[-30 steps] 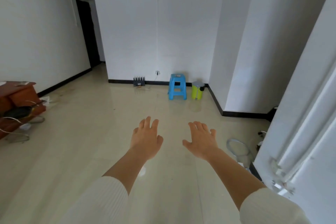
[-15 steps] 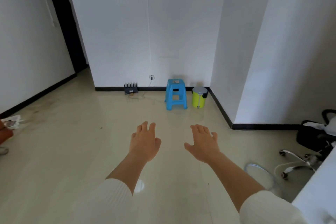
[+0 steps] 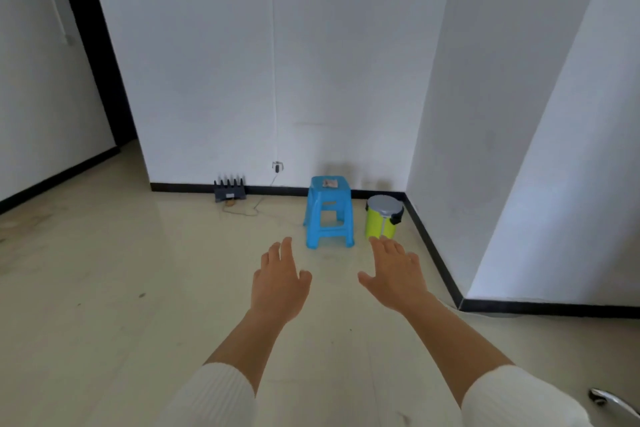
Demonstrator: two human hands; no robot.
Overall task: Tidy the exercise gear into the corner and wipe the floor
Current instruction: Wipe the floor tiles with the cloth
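White walls (image 3: 346, 62) meet a glossy beige floor (image 3: 104, 288); a blue stool (image 3: 328, 211) stands beside a yellow-green bin (image 3: 382, 217).

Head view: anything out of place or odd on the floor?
Nothing spilled or toppled. The floor has dull smudges at far left and dark specks; a loose cable lies coiled beside the black router.

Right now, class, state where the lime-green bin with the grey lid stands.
In the head view the lime-green bin stands right of centre, just right of the blue stool, in the far wall corner.
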